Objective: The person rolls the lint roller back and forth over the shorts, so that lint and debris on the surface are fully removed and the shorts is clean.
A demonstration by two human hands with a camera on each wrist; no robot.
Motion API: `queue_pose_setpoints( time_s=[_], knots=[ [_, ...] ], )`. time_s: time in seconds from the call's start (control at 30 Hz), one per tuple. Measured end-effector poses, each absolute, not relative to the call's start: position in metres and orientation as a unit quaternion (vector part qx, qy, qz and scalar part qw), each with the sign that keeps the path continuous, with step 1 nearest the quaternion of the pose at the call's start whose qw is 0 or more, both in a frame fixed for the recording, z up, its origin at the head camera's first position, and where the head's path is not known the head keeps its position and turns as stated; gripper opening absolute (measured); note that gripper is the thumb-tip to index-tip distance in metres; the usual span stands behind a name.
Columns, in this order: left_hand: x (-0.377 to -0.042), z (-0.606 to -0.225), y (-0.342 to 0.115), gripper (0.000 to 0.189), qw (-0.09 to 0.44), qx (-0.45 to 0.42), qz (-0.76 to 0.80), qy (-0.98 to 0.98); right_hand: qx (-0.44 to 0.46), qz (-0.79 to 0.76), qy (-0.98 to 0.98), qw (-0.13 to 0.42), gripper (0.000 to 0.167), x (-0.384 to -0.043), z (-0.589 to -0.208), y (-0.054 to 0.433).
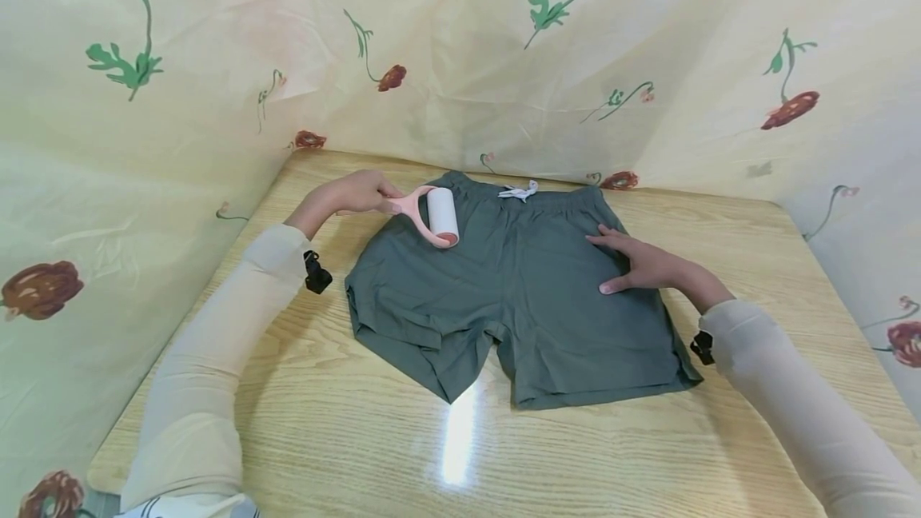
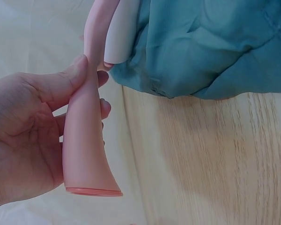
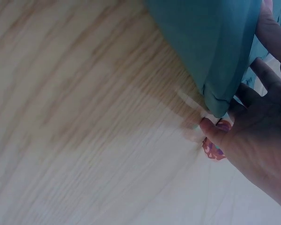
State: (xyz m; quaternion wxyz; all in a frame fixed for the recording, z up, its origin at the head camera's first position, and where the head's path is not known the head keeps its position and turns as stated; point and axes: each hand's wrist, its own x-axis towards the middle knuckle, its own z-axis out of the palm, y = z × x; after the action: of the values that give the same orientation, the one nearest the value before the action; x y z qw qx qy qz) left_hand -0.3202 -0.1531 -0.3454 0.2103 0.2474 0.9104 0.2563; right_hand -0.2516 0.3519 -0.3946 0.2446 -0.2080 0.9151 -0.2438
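Observation:
Dark green shorts (image 1: 554,286) lie spread on the wooden table, waistband toward the back wall, with a white drawstring (image 1: 520,191) at the waist. My left hand (image 1: 362,192) grips the pink handle of a lint roller (image 1: 443,214); its white cylinder sits over the upper left part of the shorts. In the left wrist view, thumb and fingers wrap the handle (image 2: 86,136). My right hand (image 1: 647,262) rests on the right side of the shorts, fingers spread over the fabric. The right wrist view shows that hand (image 3: 262,126) at the edge of the cloth.
The light wooden table (image 1: 345,438) reaches around the shorts on all sides. A cream cloth with printed flowers (image 1: 460,46) hangs behind and beside it. Black camera mounts sit at both wrists, over light sleeves.

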Motion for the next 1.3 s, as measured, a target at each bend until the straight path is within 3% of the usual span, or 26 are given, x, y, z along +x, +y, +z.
queue_pose_setpoints(
  time_s=[0.5, 1.3],
  knots=[
    [-0.318, -0.347, -0.168, 0.036, 0.207, 0.242, 0.262, 0.911, -0.204, -0.243, 0.916, 0.245, 0.098, -0.253, -0.398, 0.353],
    [-0.309, -0.335, -0.212, 0.035, 0.134, 0.225, 0.214, 0.941, -0.2, -0.241, 0.916, 0.25, 0.098, -0.25, -0.394, 0.35]
  ],
)
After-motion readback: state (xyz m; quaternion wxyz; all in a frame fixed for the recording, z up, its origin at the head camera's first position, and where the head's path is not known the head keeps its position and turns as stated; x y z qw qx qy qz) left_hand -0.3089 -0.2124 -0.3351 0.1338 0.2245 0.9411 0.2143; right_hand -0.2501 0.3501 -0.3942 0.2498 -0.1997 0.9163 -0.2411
